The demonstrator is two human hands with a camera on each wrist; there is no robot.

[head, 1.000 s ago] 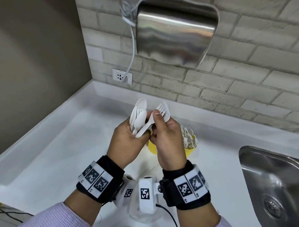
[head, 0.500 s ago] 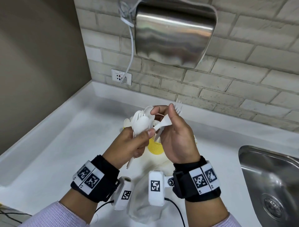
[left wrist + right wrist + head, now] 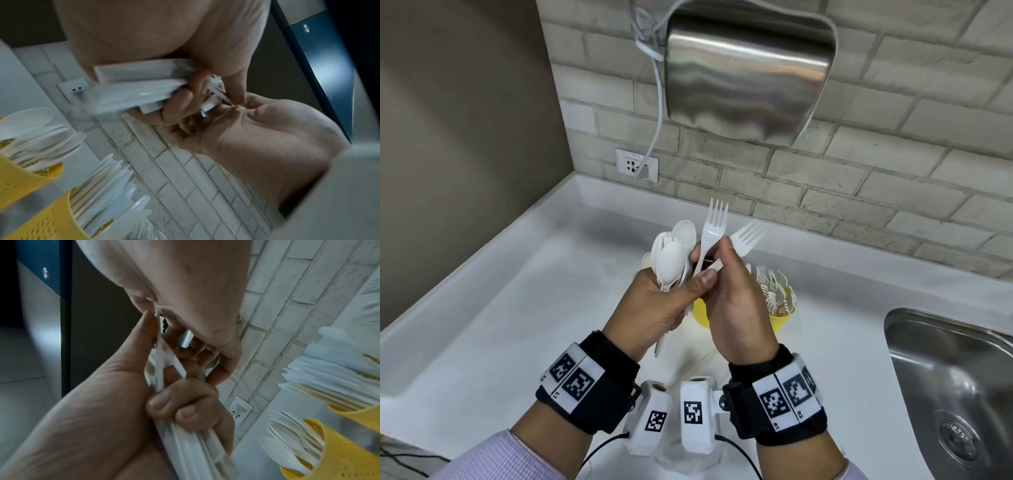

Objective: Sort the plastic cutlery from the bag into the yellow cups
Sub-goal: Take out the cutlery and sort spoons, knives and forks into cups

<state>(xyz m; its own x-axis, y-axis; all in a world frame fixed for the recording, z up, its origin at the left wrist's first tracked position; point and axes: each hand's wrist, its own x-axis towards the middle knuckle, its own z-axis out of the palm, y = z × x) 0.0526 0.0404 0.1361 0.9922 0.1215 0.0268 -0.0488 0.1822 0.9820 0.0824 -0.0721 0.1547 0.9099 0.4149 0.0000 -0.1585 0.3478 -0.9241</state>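
Yellow cups (image 3: 780,317) on the surface already bristle with sorted cutlery, while the left hand (image 3: 657,305) clamps a spoon bundle (image 3: 671,260) and the right hand (image 3: 736,301) pinches two forks (image 3: 717,228), with the bag (image 3: 681,459) seemingly near-empty.

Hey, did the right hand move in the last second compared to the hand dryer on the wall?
Yes. The right hand drew two forks up toward the hand dryer.

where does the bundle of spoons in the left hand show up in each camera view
Head: spoons at centre, bowls up, above the left hand.
Left wrist: only their handles, centre left.
Right wrist: handles at bottom centre.
Shared landmark: the wall socket.
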